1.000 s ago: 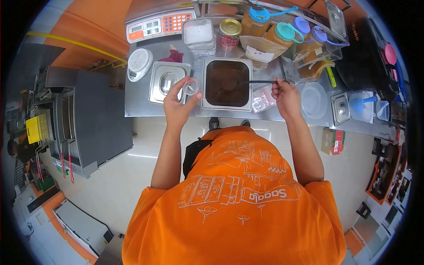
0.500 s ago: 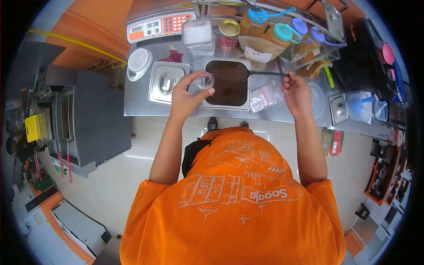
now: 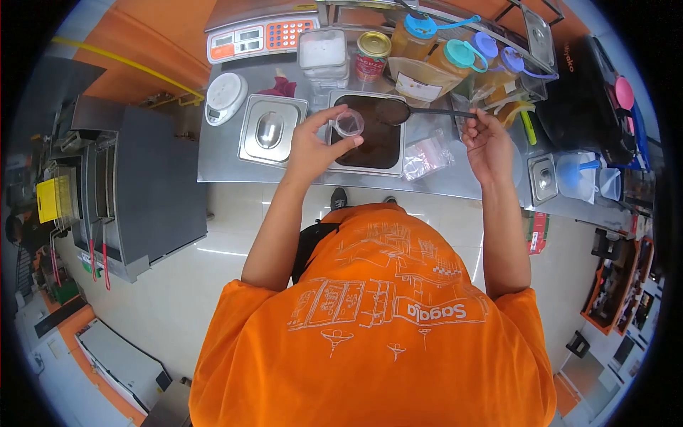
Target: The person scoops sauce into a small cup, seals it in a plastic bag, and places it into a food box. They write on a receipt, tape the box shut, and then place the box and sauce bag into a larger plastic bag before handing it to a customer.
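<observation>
Between the thumb and fingers of my left hand (image 3: pixel 313 146) is a small clear plastic cup (image 3: pixel 348 124), held over the left part of a steel pan (image 3: pixel 370 169). Dark brown sauce (image 3: pixel 373 151) fills much of the pan. My right hand (image 3: pixel 489 148) grips the end of a black ladle (image 3: pixel 441 111) by its long handle. The ladle's bowl, dark with sauce, is over the upper right of the pan, to the right of the cup. Just right of the pan lies a clear plastic bag (image 3: pixel 428 156) with pinkish marks.
Left of the pan sit a steel lid (image 3: pixel 270 129) and a white kitchen scale (image 3: pixel 226 96). Behind stand an orange-and-white scale (image 3: pixel 260 37), a clear container (image 3: pixel 323 55), a red can (image 3: pixel 372 57) and several capped jugs (image 3: pixel 452 57). Another steel lid (image 3: pixel 543 178) lies at the right.
The ladle's bowl has risen out of the sauce and now shows above it. My left hand has moved the cup rightward, closer to the bowl. My right hand has shifted slightly right.
</observation>
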`<action>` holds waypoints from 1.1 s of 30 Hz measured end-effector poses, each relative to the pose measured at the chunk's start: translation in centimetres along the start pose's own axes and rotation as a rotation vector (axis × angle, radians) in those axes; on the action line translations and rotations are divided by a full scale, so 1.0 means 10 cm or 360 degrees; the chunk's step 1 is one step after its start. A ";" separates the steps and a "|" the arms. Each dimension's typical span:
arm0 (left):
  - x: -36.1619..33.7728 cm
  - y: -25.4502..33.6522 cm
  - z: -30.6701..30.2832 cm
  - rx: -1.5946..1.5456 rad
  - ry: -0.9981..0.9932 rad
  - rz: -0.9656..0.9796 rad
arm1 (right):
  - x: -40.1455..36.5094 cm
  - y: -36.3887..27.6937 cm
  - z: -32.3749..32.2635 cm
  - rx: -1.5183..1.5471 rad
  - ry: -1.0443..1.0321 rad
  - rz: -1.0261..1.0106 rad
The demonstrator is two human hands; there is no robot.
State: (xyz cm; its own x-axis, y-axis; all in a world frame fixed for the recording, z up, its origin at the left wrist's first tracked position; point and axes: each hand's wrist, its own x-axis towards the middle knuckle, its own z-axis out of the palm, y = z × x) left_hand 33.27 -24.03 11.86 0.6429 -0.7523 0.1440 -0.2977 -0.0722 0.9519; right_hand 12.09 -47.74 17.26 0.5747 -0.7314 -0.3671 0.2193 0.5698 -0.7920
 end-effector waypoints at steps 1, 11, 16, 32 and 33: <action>0.00 -0.01 0.00 0.0002 -0.0008 0.0005 | 0.00 0.00 0.00 -0.0008 0.0004 -0.0002; 0.00 0.01 0.05 0.0031 -0.0010 -0.0040 | 0.03 0.01 -0.01 -0.0022 0.0006 -0.0008; 0.01 0.00 0.06 0.0003 -0.0001 -0.0030 | 0.00 -0.01 0.05 -0.0039 0.0002 -0.0009; 0.01 0.01 0.15 -0.0076 0.0005 -0.0078 | -0.02 -0.10 0.12 -0.0114 -0.0023 -0.0156; 0.01 0.02 0.16 -0.0078 0.0006 -0.0078 | -0.03 -0.11 0.14 -0.0116 -0.0024 -0.0156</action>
State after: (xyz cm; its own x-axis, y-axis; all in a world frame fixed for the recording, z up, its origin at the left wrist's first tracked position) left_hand 32.17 -25.14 11.61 0.6586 -0.7461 0.0979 -0.2311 -0.0767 0.9699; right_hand 12.75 -47.58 18.92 0.5651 -0.7763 -0.2796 0.2173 0.4669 -0.8572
